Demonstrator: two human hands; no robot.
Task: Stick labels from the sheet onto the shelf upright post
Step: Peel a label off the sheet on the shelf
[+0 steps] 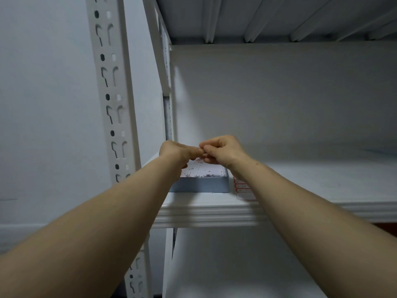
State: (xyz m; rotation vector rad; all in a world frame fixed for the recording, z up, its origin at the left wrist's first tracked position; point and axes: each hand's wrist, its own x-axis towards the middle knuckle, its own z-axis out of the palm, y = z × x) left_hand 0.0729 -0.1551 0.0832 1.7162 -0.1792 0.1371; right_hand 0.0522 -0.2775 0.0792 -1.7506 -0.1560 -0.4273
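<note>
Both my hands are raised over the white shelf board (214, 203). My left hand (175, 152) and my right hand (223, 152) meet fingertip to fingertip, pinched together at one spot; whatever is between the fingers is too small to make out. Below them a label sheet (204, 168) with red print lies on a grey-blue box (199, 186). Another label sheet (243, 190) with red-bordered labels lies on the board, partly under my right forearm. The white slotted upright post (111, 100) stands to the left of my hands.
A rear post (167, 112) rises just behind my left hand. An upper shelf (257, 18) with ribs spans overhead. A lower shelf board (225, 265) lies beneath. A pale wall (43, 104) is on the left.
</note>
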